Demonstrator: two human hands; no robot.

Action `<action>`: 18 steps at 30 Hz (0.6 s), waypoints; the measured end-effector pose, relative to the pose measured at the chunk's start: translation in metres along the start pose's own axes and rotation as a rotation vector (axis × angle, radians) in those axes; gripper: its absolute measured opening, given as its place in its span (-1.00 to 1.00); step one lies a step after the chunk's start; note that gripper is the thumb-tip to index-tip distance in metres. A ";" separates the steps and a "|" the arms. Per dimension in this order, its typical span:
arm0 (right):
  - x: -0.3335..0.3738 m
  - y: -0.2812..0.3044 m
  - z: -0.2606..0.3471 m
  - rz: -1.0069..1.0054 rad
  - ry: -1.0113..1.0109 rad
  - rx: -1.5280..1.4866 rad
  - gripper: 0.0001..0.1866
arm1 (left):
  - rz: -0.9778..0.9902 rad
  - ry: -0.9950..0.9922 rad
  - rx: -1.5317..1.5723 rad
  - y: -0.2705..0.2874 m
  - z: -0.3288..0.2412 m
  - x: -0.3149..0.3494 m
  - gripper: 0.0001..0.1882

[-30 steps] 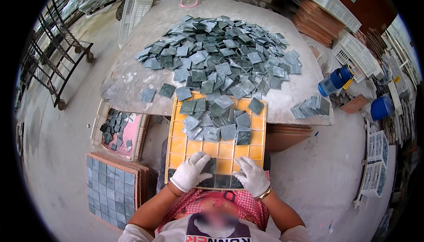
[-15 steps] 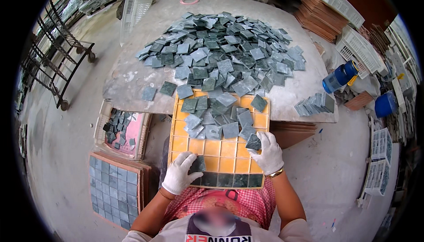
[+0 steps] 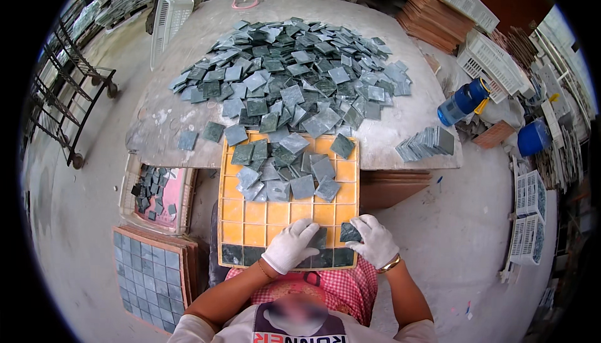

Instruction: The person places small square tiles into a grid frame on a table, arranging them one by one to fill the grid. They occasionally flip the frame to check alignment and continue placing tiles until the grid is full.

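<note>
A yellow gridded tray (image 3: pixel 241 214) rests over my lap, its far end at the stone table's near edge. Dark green square tiles (image 3: pixel 232 254) fill its nearest row, partly hidden by my left hand. My left hand (image 3: pixel 292 245), in a white glove, grips a dark tile (image 3: pixel 318 238) just above that row. To its right, my gloved right hand (image 3: pixel 374 241) pinches another dark green tile (image 3: pixel 350 232) over the tray's right column. Loose grey-green tiles (image 3: pixel 278 191) lie in a heap across the tray's far half.
A big pile of tiles (image 3: pixel 294 73) covers the middle of the stone table (image 3: pixel 163 114). A leaning row of tiles (image 3: pixel 426 145) and a blue jug (image 3: pixel 462 102) stand right. At left are a crate (image 3: pixel 128 196) of dark pieces and a tiled panel (image 3: pixel 147 274) on a stack.
My left hand has moved right along the tray with its tile. My right hand has come down nearer the front row, carrying a tile from the heap's edge. The view has shifted slightly.
</note>
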State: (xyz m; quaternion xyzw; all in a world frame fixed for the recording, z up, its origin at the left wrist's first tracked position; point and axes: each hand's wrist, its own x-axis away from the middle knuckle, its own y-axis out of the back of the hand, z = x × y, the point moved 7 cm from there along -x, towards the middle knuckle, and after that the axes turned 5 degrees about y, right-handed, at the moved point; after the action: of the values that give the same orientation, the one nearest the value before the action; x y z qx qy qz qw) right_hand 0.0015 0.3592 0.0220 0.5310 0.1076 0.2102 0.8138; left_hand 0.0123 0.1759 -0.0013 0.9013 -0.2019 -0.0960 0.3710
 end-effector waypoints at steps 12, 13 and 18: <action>0.006 -0.018 -0.002 -0.065 0.047 -0.054 -0.53 | 0.005 -0.030 -0.118 -0.014 -0.007 -0.007 -0.41; 0.005 -0.015 0.000 -0.060 0.067 -0.049 -0.54 | 0.001 -0.036 -0.093 -0.014 -0.009 -0.007 -0.43; 0.005 -0.011 0.007 -0.056 0.095 -0.038 -0.55 | 0.006 -0.003 -0.024 -0.017 -0.005 -0.003 -0.53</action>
State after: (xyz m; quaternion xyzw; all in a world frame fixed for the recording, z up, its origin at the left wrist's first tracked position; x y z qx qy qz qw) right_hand 0.0110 0.3513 0.0148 0.5018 0.1569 0.2140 0.8233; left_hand 0.0162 0.1910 -0.0101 0.8960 -0.2038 -0.0986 0.3820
